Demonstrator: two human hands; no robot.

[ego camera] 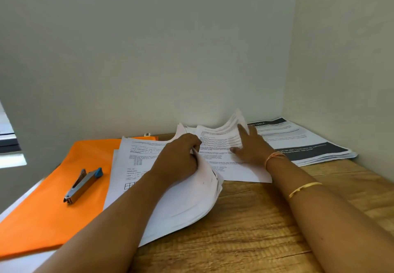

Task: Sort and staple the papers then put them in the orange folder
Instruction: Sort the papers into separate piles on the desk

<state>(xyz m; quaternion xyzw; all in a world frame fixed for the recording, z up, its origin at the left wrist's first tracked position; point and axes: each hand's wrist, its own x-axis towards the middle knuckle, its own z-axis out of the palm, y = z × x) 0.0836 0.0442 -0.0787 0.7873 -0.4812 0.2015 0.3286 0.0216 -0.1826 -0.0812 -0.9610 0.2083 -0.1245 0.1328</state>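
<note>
Curled fingers of left hand (181, 155) grip bent stack of white printed papers (187, 206). The right hand (249, 144) lies flat, fingers spread, on loose printed sheets (215, 142). Flat orange folder (53, 213) lies leftward, nearer left hand, silver blue-tipped stapler (83, 184) atop.

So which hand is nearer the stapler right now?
Left. The left hand grips a sheaf of papers just right of the stapler on the orange folder; the right hand lies flat on sheets farther right, beyond the left one.

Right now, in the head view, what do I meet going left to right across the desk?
The stapler on the orange folder → left hand gripping a sheaf of papers → right hand on a printed page → dark-banded stack.
</note>
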